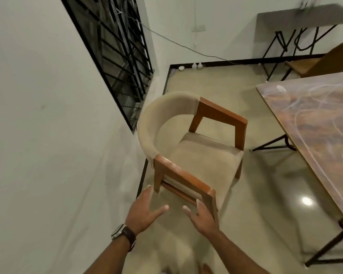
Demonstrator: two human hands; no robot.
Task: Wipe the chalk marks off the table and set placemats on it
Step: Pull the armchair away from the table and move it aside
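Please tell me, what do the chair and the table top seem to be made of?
The chair: arms and legs look like reddish-brown wood with a smooth, slightly glossy finish; the curved back and seat seem covered in beige woven fabric, matte. The table: its top looks like brown wood-grain or marble-patterned laminate, bearing white chalk marks; thin black legs look like metal.

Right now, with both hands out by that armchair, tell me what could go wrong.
1. The armchair sits tilted in this view; the left hand is open and the right hand only touches its front leg, so it may tip or slip.
2. The table edge is close, so a swung chair could knock it.
3. White chalk marks are unwiped and could smear on contact.
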